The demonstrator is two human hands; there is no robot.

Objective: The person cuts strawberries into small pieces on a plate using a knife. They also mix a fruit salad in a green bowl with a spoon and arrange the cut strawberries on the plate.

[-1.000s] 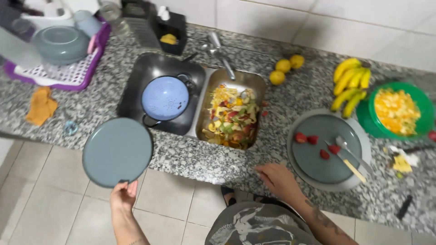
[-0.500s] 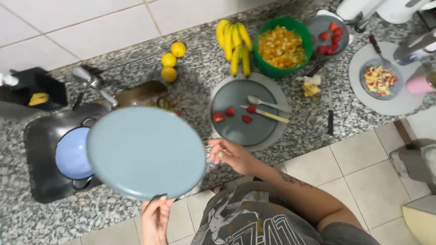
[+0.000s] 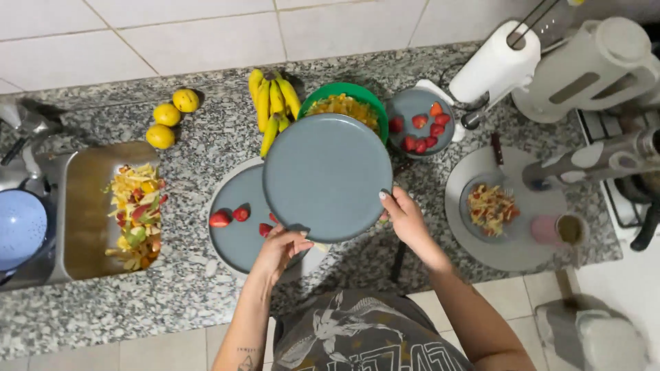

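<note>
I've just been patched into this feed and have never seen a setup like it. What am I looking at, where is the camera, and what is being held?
There is no machine here: a person works with bare hands, and the one camera sits on their head, looking straight down. The left hand and right hand together hold an empty grey plate by its near edge, above a speckled stone counter. Under it lies a second grey plate with strawberry pieces. Behind are bananas, a green bowl of cut fruit and a small grey bowl of strawberries. To the left are three lemons and a sink holding fruit peelings.
</note>
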